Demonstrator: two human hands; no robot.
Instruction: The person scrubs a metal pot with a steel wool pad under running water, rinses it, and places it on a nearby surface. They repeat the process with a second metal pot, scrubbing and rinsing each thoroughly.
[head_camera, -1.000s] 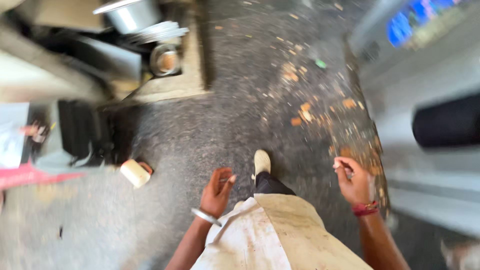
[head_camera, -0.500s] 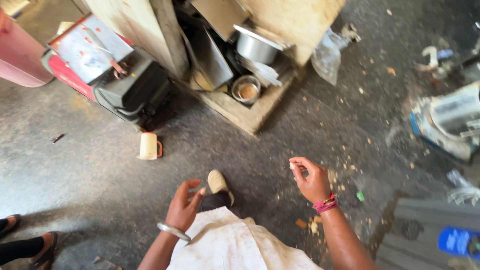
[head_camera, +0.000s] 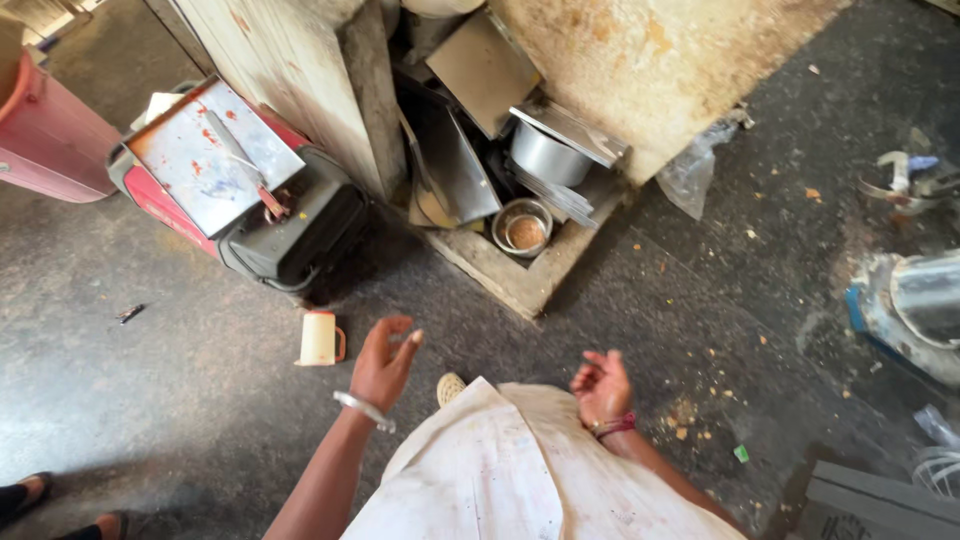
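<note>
While both hands hang over the dark floor (head_camera: 200, 400), neither holds anything. Left hand (head_camera: 383, 362) is open w/ palm turned to the side, fingers loosely spread, thumb apart; a silver bangle (head_camera: 364, 410) sits on the wrist. Nearest thing to it is a cream mug (head_camera: 319, 338) w/ orange handle, standing upright on the floor just to the left, not touching. Right hand (head_camera: 600, 385) has fingers curled in loosely, pinching nothing; red thread band (head_camera: 618, 427) on the wrist. Between the hands, a light shoe tip (head_camera: 450, 388) shows above the white apron (head_camera: 520, 470). Far side: a red-and-grey machine (head_camera: 240, 200) at left, and a wooden shelf (head_camera: 520, 285) w/ steel pots; a small steel bowl (head_camera: 522, 228) sits at its near edge. Orange crumbs (head_camera: 685, 420) lie near right.
</note>
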